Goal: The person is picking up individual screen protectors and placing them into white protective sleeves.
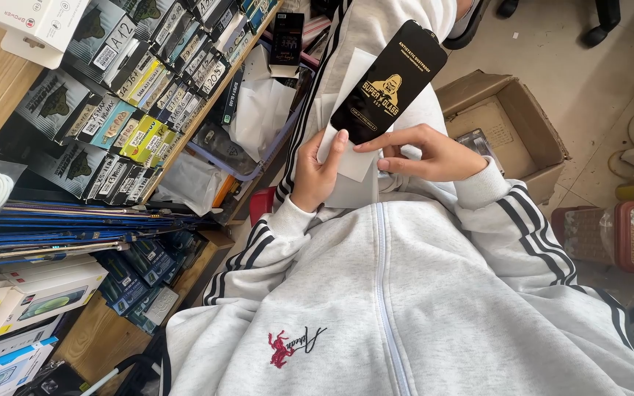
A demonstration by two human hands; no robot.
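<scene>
Shelves of boxed stock (133, 88) at left; my left hand (315, 172) and right hand (427, 152) pinch the black screen-protector packet (389, 82); loose fingertip grips could let it slip.

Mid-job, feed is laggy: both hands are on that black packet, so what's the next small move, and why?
Probably slide the black packet further out of the white sleeve: the left hand pinches the sleeve while the right hand fingers rest on the packet's lower edge, mostly exposed.
</scene>
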